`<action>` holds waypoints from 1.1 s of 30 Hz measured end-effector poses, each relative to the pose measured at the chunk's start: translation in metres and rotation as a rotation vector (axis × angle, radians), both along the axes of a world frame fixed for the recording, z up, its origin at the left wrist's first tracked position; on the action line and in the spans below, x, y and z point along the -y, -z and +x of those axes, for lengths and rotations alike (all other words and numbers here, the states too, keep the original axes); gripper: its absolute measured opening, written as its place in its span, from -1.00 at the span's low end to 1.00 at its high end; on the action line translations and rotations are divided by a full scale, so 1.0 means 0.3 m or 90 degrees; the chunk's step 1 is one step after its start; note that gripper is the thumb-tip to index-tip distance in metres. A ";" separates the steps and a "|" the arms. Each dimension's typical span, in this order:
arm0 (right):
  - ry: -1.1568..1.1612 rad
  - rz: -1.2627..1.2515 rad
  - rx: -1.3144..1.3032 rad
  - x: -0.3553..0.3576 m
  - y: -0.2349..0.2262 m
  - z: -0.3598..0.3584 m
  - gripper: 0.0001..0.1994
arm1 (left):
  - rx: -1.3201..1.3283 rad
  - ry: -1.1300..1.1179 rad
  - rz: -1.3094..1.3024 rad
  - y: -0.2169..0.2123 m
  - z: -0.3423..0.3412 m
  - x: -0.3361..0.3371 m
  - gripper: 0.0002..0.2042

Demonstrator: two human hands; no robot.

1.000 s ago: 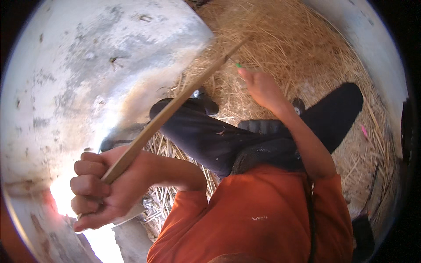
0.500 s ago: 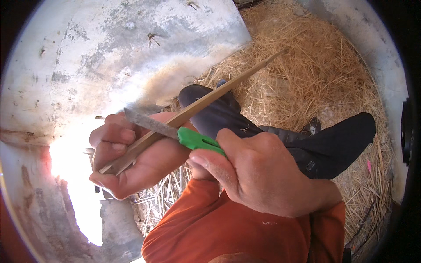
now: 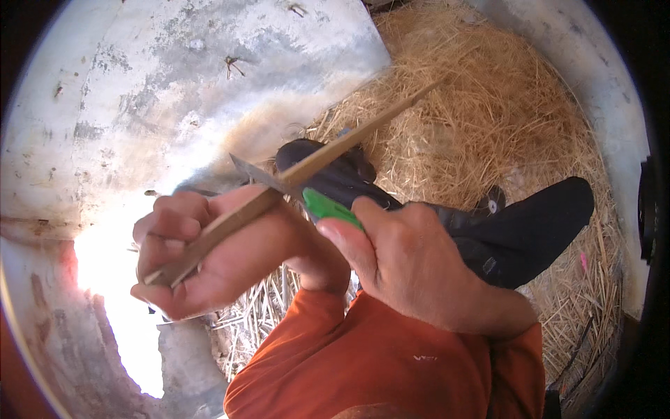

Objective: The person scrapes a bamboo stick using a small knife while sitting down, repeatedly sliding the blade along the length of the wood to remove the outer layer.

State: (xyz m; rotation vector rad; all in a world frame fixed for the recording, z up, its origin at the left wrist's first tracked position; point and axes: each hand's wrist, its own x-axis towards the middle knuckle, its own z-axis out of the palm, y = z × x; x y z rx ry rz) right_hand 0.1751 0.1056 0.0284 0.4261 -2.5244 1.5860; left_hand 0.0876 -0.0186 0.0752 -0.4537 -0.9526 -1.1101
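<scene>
My left hand (image 3: 230,258) is closed around the lower end of a long, pale wooden stick (image 3: 342,145). The stick slants up to the right and narrows to a thin tip over the straw. In my right hand (image 3: 419,269) is a knife (image 3: 329,207) with a green handle, gripped in a fist with the thumb along it. Its grey blade crosses the stick just beyond my left hand, the tip pointing up and left. The blade looks in contact with the wood. Part of the handle is hidden inside my right fist.
Dry straw (image 3: 474,91) covers the ground ahead and to the right. A weathered, pale wall (image 3: 160,91) rises on the left, with a bright gap (image 3: 118,300) low in it. My dark-trousered legs (image 3: 530,230) are folded beneath my hands. A small pink scrap (image 3: 584,260) lies on the straw.
The knife blade has slid up along the stick, away from my left fingers. My left hand and the stick have shifted slightly left, and more of the left wrist shows.
</scene>
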 end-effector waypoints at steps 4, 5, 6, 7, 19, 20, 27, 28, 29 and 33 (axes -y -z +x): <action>-0.012 0.025 -0.001 0.001 -0.044 0.023 -0.63 | 0.007 0.001 0.008 0.004 -0.005 -0.014 -0.60; -0.007 0.028 -0.020 -0.002 -0.042 0.019 -0.62 | 0.006 0.006 0.015 0.003 -0.010 -0.020 -0.60; -0.018 0.022 -0.034 0.006 -0.039 0.019 -0.62 | 0.012 -0.008 0.012 0.000 -0.007 -0.011 -0.59; 0.018 0.057 -0.026 -0.008 -0.022 0.014 -0.62 | 0.009 -0.010 0.011 -0.008 -0.005 -0.017 -0.59; 0.130 0.044 0.036 -0.094 0.174 -0.098 -0.65 | 0.005 0.008 -0.069 -0.010 0.012 -0.029 -0.59; 0.142 0.050 0.059 -0.104 0.198 -0.108 -0.65 | -0.008 0.018 -0.060 -0.002 0.017 -0.027 -0.59; 0.010 -0.042 0.051 -0.068 0.089 -0.026 -0.63 | 0.015 0.020 0.002 0.004 0.002 -0.070 -0.62; 0.066 -0.037 0.075 -0.074 0.119 -0.047 -0.62 | 0.015 0.007 -0.013 -0.011 0.012 -0.063 -0.61; 0.122 -0.030 0.099 -0.086 0.170 -0.084 -0.61 | 0.014 -0.007 -0.028 -0.025 0.022 -0.056 -0.61; 0.167 -0.016 0.005 -0.140 0.288 -0.152 -0.61 | 0.027 -0.001 -0.018 -0.005 0.019 -0.051 -0.59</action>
